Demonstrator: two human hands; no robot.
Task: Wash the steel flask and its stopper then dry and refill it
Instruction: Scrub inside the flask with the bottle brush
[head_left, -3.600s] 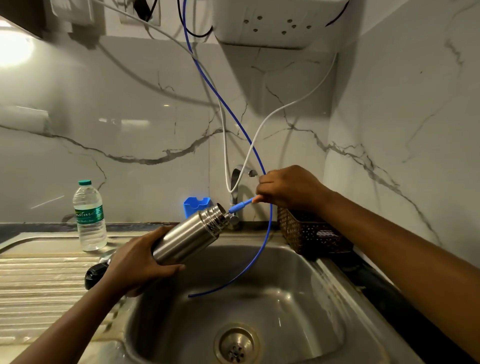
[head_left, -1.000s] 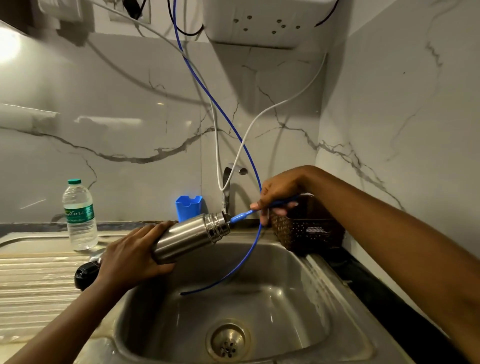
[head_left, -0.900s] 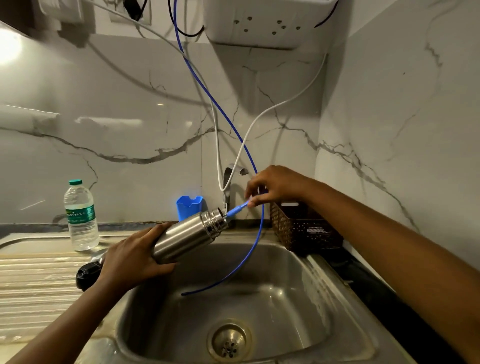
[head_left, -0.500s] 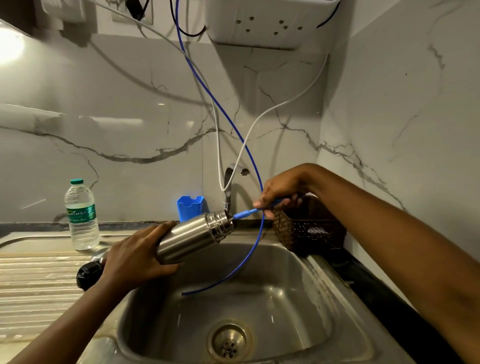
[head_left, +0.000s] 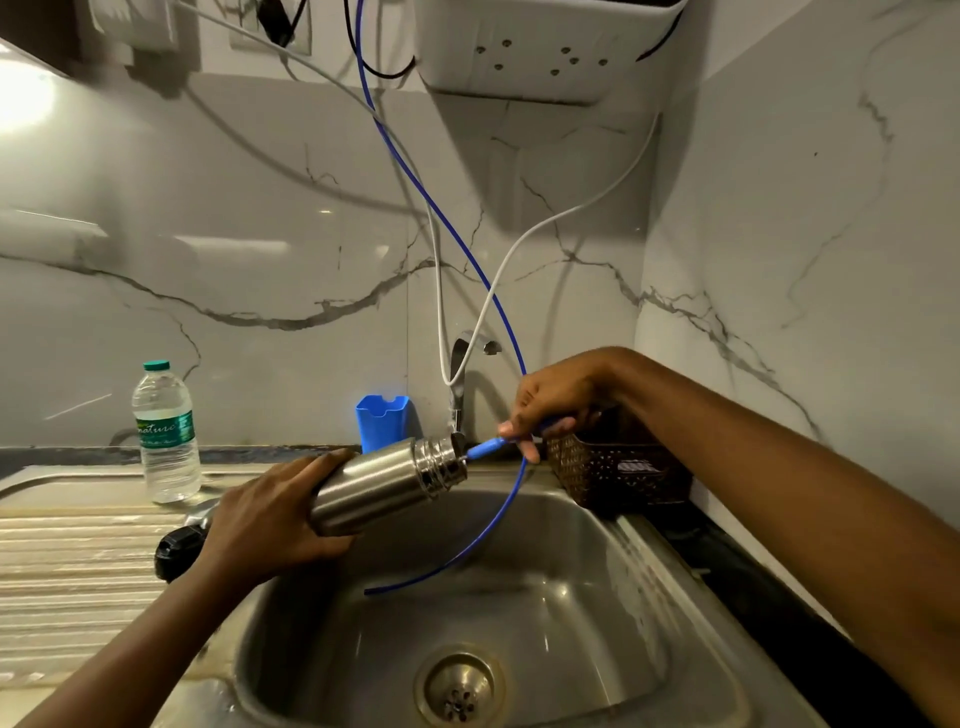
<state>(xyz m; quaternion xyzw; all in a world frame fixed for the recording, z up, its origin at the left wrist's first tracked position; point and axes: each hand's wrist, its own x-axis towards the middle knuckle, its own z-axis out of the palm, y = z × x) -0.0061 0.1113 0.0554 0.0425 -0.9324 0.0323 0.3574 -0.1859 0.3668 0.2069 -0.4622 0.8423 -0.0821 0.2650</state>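
Flask (head_left: 384, 486): tilted above the sink (head_left: 623, 597), our left hand (head_left: 265, 525) fingers wrapped round its body.
Brush (head_left: 485, 446): our right hand (head_left: 556, 400) fingers pinch its handle, tip in the mouth.
Change: handle drawn back out since a second ago; we judge scrubbing continues.

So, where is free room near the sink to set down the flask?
The ribbed draining board is bare in front of the water bottle, left of the black stopper. The sink basin is open around the drain, below the blue tube. Crowded: the back right corner, with tap, white tube and brown basket.
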